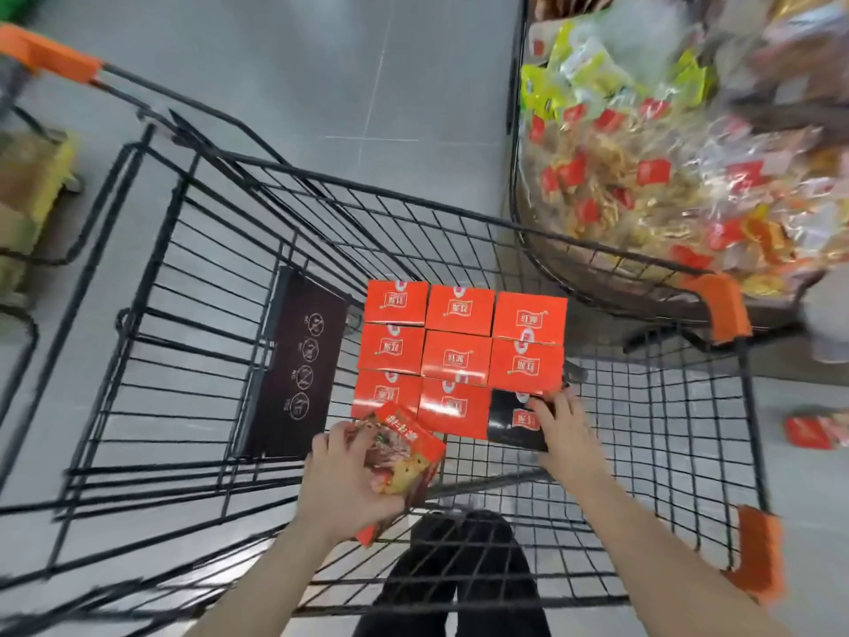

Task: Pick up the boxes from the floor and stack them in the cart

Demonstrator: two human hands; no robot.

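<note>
Eight orange boxes (455, 347) sit gridded in the cart (643, 452); the right hand (567, 429) seats a black box (514, 429), fingers flat on it, while the left hand (349, 480) grips another box (404, 457), best set flush, squarely.

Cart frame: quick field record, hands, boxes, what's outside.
cart: black wire, orange corner guards
orange boxes: eight, flat in a three-wide grid on the cart floor
black box: fills the grid's near right slot
right hand: on the black box, grip unclear
left hand: grips a tilted printed box
outside: snack bin on the right
</note>
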